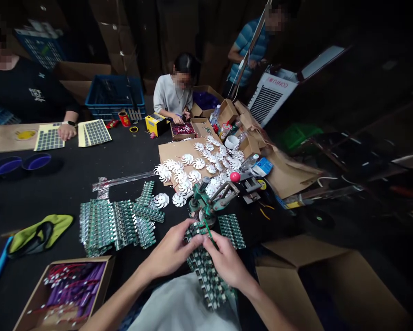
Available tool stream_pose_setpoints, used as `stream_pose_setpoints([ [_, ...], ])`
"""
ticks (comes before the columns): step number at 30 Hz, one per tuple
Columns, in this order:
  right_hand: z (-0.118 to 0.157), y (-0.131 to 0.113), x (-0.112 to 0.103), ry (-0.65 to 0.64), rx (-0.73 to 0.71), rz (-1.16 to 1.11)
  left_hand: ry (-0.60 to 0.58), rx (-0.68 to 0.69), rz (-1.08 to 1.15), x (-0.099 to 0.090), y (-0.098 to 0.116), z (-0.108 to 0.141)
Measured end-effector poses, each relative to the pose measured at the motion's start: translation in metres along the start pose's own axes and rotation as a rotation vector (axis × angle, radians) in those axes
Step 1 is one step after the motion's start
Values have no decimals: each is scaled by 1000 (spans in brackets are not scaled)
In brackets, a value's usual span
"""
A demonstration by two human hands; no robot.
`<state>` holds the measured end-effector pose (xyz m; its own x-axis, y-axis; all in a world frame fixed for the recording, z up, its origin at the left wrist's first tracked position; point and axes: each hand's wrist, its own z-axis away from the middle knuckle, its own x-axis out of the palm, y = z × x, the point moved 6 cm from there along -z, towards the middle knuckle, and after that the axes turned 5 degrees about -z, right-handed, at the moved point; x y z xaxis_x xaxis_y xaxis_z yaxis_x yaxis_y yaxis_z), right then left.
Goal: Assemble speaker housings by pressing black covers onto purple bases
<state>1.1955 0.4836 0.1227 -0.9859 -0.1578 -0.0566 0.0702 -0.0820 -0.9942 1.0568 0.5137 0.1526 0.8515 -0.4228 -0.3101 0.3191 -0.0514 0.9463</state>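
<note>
Green PCB strip (204,271) is close to chest; L hand (172,253) and R hand (227,262) both closed on it, green hand press (206,207) just ahead on worktop (48,197).

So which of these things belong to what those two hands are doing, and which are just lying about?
Part of the work: left hand, right hand, strip of green circuit boards, green bench press, stacks of board strips.

Probably just lying about: yellow-green cloth, open cardboard box, white spiral cutouts, box of purple-wired parts.
</note>
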Motion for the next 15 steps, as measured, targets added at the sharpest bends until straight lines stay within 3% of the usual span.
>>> stream_pose_setpoints([
  [7,-4,-12,-3,-2,84,-320,1,-163,295,-3,-3,-2],
  [11,-14,-16,-4,-7,110,-435,28,-198,269,-8,3,-5],
  [13,-13,-11,-4,-31,175,-497,113,-285,244,-9,-2,-7],
  [15,-11,-7,-12,-37,196,-467,121,-419,249,-1,-13,-9],
])
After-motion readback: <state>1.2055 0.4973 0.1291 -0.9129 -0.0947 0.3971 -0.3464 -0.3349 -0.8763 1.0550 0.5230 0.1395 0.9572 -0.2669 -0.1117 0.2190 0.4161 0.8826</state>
